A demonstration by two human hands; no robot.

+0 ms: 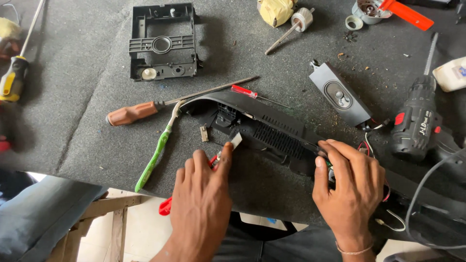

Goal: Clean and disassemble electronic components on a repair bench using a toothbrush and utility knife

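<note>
A long curved black plastic housing (pixel 272 127) with vent slots lies across the grey felt-covered table (pixel 82 111). My right hand (pixel 347 187) rests on its right part, fingers pressing the top edge near some coloured wires. My left hand (pixel 201 204) holds a red-handled tool (pixel 166 205) whose tip, beside a small pale tab (pixel 236 140), meets the housing's lower edge.
A green toothbrush (pixel 156 153), a brown-handled file (pixel 133 112) and a small red screwdriver (pixel 247 92) lie by the housing. A black plastic frame (pixel 162 43) sits farther back, a black speaker (pixel 340 94) and a cordless drill (pixel 417 121) to the right. A yellow screwdriver (pixel 13 75) lies at left.
</note>
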